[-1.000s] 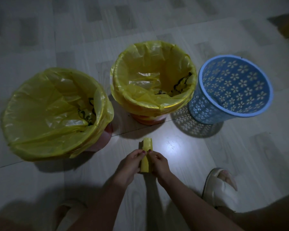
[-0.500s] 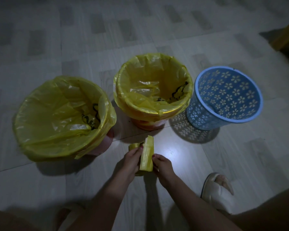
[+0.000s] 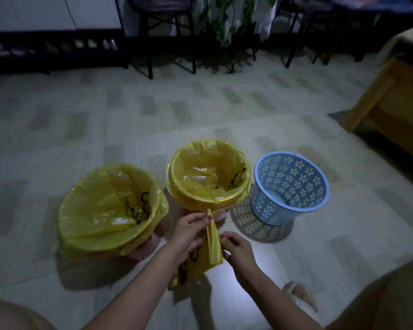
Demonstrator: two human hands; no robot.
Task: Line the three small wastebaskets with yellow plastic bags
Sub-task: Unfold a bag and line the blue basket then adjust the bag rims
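Now both my hands pinch a folded yellow bag (image 3: 212, 246): left hand (image 3: 188, 232) top, right hand (image 3: 239, 248) side. Blue wastebasket (image 3: 289, 189) unlined.

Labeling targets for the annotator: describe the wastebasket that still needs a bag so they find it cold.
Three small wastebaskets stand in a row on the tiled floor, ahead of the person's hands. Take the blue wastebasket at the right end. Its perforated flower-pattern wall is bare, while its two neighbours have yellow bags folded over their rims.

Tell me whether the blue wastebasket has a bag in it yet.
Not yet. The blue wastebasket is bare: its flower-pattern wall shows inside. Both hands still pinch the partly unfolded yellow bag in front.
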